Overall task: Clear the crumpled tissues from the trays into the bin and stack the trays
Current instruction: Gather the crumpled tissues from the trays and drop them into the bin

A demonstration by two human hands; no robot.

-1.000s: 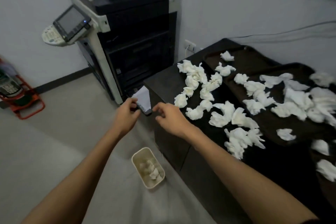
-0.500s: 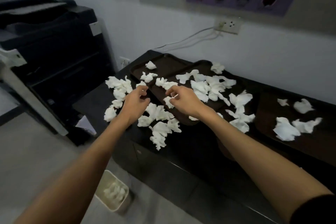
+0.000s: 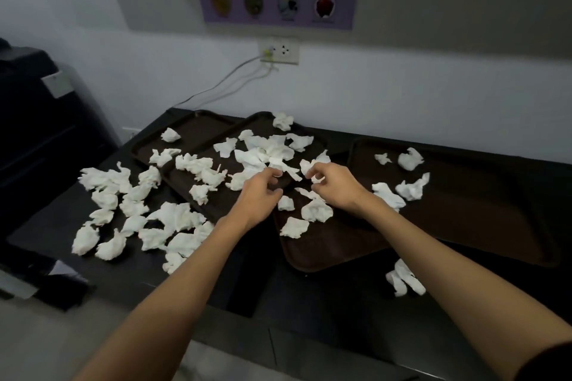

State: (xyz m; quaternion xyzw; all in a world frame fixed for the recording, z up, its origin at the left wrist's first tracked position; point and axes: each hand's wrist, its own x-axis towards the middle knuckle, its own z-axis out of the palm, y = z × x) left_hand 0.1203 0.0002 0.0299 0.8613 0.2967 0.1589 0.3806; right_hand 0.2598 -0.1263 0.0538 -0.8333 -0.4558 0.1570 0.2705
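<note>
Several dark brown trays lie on a black counter: a far-left tray (image 3: 198, 130), a middle tray (image 3: 223, 195), a front tray (image 3: 328, 252) and a right tray (image 3: 470, 213). White crumpled tissues (image 3: 266, 151) are heaped on the middle tray, and more tissues (image 3: 133, 210) are scattered on the counter at left. My left hand (image 3: 258, 196) curls its fingers on a tissue (image 3: 286, 168) at the heap's near edge. My right hand (image 3: 339, 184) pinches another tissue (image 3: 308, 165) beside it. The bin is out of view.
A black copier (image 3: 34, 139) stands left of the counter. A wall socket (image 3: 280, 51) with cables hangs behind the trays. One loose tissue (image 3: 404, 278) lies near the counter's front edge (image 3: 278, 325), and several tissues (image 3: 408, 161) sit on the right tray.
The view has swung right, away from the copier and the floor bin. Both hands moved from the counter's left end to the tissue heap between the middle trays.
</note>
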